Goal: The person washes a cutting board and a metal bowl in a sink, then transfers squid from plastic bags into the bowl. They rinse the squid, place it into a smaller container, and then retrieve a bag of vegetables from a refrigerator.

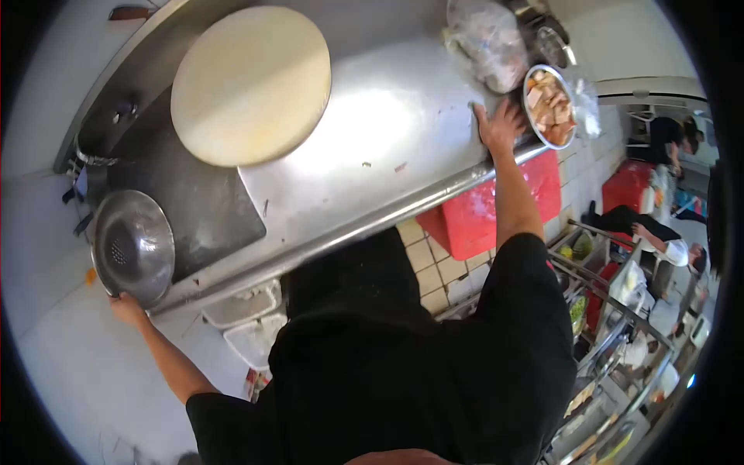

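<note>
My left hand (128, 308) grips the near rim of a metal colander (151, 232), a shiny round bowl with small holes at its bottom, at the left end of the steel counter (372, 116). Far to the right, my right hand (500, 128) reaches over the counter with its fingers spread and nothing held in them. Just beside it sits an oval-looking metal bowl (529, 101) filled with cut chunks of pale and orange-brown food (552, 108). A clear plastic bag (488, 46) with something inside lies beyond my right fingers.
A thick round cutting board (252, 85) lies on the counter at the upper left. Small scraps dot the steel. Red containers (496, 209) stand below the counter, with white plastic baskets (244, 306) at the lower left. Racks (604, 310) and other people (670, 147) are at the right.
</note>
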### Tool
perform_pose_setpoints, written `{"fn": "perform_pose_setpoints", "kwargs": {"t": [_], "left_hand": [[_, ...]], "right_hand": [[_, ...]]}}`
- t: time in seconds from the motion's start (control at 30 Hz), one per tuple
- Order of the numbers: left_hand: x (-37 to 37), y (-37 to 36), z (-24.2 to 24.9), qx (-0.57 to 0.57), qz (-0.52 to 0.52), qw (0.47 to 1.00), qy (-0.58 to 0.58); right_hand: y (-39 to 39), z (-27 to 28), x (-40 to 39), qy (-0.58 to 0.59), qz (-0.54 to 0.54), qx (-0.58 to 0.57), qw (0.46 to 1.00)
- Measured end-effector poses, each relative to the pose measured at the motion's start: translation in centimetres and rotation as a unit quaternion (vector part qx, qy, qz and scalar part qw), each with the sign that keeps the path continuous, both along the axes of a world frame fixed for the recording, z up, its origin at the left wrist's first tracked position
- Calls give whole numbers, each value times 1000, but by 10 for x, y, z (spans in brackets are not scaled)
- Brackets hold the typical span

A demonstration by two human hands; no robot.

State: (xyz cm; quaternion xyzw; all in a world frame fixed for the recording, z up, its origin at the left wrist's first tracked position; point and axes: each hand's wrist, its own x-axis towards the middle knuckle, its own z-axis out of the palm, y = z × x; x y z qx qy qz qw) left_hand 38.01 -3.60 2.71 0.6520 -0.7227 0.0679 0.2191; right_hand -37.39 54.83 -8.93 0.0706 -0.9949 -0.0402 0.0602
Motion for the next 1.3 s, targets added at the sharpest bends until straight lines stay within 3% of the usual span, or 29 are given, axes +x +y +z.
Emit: {"fn": "perform_pose_setpoints", "kwargs": {"t": [0.1,0.17,0.2,0.23,0.27,0.33,0.37,0.4,0.43,0.5,0.6,0.63,0.7,0.73,0.77,0.83,0.87,0.9,0.93,0.97,1.0,1.03,1.07,1.13,1.2,1.23,1.27,1.3], "left_hand": [[-28,52,66,-40,59,997,-26],[-26,66,80,-52,44,997,-17],[-23,74,82,-60,37,997,-8],[-17,80,86,-75,31,997,-7],[-8,75,78,-80,20,997,-11],[-7,75,73,-77,-7,997,3],[-9,78,73,-69,-20,997,20],[-9,86,68,-59,-27,997,38],[1,90,63,-45,-20,998,27],[26,81,56,-24,-5,1000,6],[45,94,49,-38,6,998,47],[51,98,47,-43,2,996,76],[56,101,46,-41,38,996,69],[62,109,50,-40,61,995,63],[54,121,60,-27,90,995,22],[71,118,53,-40,90,995,26],[80,115,49,-48,90,994,29],[94,109,39,-66,77,994,35],[105,107,32,-84,65,994,40],[108,109,29,-88,67,993,32],[110,110,26,-93,74,993,24],[109,115,25,-88,71,992,50],[117,115,20,-104,71,991,36],[108,127,30,-111,99,988,35],[67,151,54,-123,97,982,102],[58,157,63,-141,80,979,120],[60,158,67,-142,78,980,117],[63,155,73,-144,75,980,113]], "right_hand": [[-43,7,28,-25,252,-50,966],[-88,34,78,-126,353,-51,926],[-106,18,104,-123,393,-70,909],[-142,3,165,-243,389,-161,874],[-158,18,199,-250,441,-208,837],[-202,5,265,-371,485,-306,731],[-218,14,301,-323,502,-348,723],[-230,30,323,-391,538,-309,679],[-242,2,376,-309,544,-347,699],[-237,33,406,-467,514,-272,665],[-182,11,411,-340,600,-265,674],[-161,-2,396,-188,606,-312,707],[-124,43,322,-370,541,-164,737],[-96,31,291,-300,547,-199,755],[-71,25,261,-305,500,-146,797],[-24,11,198,-183,455,-143,860],[1,10,161,-153,468,-248,834],[22,15,134,-126,424,-168,881],[48,15,98,-77,469,-231,849],[71,22,73,-68,460,-190,865],[88,21,54,-41,365,-175,913],[103,9,17,3,384,-232,894],[121,-12,-17,-54,330,-218,917],[115,-35,-59,-102,199,-69,972],[55,-25,-21,-14,52,87,995],[26,-16,3,24,34,88,995],[0,-16,10,-8,40,5,999],[-24,-15,25,-15,121,-11,992]]}}
